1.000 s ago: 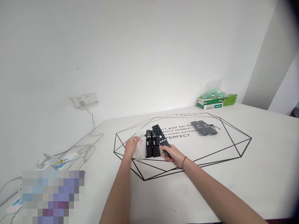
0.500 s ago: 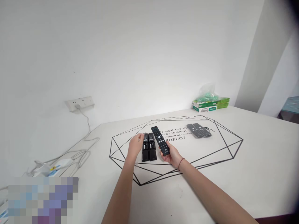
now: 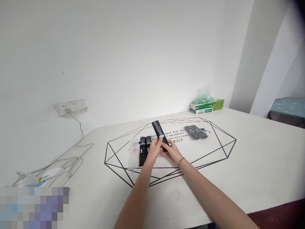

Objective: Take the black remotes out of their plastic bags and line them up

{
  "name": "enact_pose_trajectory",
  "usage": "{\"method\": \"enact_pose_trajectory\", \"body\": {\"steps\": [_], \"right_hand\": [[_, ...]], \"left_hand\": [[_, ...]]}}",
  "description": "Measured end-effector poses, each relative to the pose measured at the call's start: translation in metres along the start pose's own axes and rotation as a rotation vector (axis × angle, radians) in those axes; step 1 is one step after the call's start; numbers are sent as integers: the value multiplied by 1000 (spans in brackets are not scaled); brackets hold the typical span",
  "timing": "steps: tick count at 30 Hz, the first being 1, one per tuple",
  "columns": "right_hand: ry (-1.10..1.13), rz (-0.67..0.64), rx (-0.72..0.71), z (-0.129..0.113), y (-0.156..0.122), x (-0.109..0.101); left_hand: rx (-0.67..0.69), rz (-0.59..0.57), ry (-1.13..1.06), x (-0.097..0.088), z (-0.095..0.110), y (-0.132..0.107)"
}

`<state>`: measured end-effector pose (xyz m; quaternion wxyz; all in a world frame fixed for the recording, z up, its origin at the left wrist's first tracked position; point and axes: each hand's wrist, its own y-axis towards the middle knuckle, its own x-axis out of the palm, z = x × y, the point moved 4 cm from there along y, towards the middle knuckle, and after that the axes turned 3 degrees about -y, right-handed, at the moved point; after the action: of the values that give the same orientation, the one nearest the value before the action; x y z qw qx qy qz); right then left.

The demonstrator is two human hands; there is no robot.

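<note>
A black remote control [image 3: 157, 128] is held up over the table with its back, bearing a white label, turned towards me. My right hand [image 3: 173, 153] grips its lower end. On its left side my left hand [image 3: 154, 149] is closed on the same remote, thumb near the label. Just left of my hands lie two black remotes [image 3: 142, 151] face down, their battery compartments uncovered, partly hidden by my left hand. Beside them is a clear plastic bag [image 3: 133, 156] with a red mark. Two more remotes [image 3: 195, 132] in clear wrapping lie face up to the right.
Green and white boxes [image 3: 202, 107] with a clear plastic bag on top stand at the back right against the wall. Grey cables [image 3: 71, 162] and a power strip [image 3: 47, 176] lie at the left. A wall socket [image 3: 71, 107] is above them.
The remote in my right hand has been turned from its button side to its back. My left hand has moved right from beside the two face-down remotes and taken hold of it.
</note>
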<state>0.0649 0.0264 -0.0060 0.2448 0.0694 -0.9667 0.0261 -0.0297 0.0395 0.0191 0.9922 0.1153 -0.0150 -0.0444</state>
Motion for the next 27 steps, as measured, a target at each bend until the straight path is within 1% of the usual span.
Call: {"method": "enact_pose_trajectory", "body": {"steps": [2, 3, 7, 11, 14, 16, 18, 20, 22, 24, 25, 27], "right_hand": [[-14, -31, 44, 1, 0, 1], [-22, -46, 45, 1, -1, 2], [-39, -65, -32, -4, 0, 1], [-48, -90, -43, -7, -1, 2], [-49, -152, -2, -11, -3, 3], [-67, -177, 57, -12, -4, 0], [-127, -171, 113, -13, -1, -8], [-260, -110, 114, -15, 4, -20], [-493, 36, 26, -21, 11, -36], [-771, 213, -101, -28, 15, -50], [-897, 276, -148, -31, 16, -56], [-1096, 322, -182, -31, 18, -63]], "left_hand": [[4, 3, -77, -1, -3, 1], [9, 3, -104, -1, -3, 1], [-13, 18, -155, -1, -4, 3], [-28, 34, -180, -3, -7, 4], [28, 57, -151, -4, -5, 3], [87, 117, -73, -9, 2, 1], [168, 202, 39, -16, 12, -2], [242, 277, 164, -23, 21, -5], [242, 286, 278, -27, 24, -6], [139, 231, 377, -25, 17, -5], [66, 192, 422, -22, 9, -4], [-63, 129, 514, -14, -8, -5]]}}
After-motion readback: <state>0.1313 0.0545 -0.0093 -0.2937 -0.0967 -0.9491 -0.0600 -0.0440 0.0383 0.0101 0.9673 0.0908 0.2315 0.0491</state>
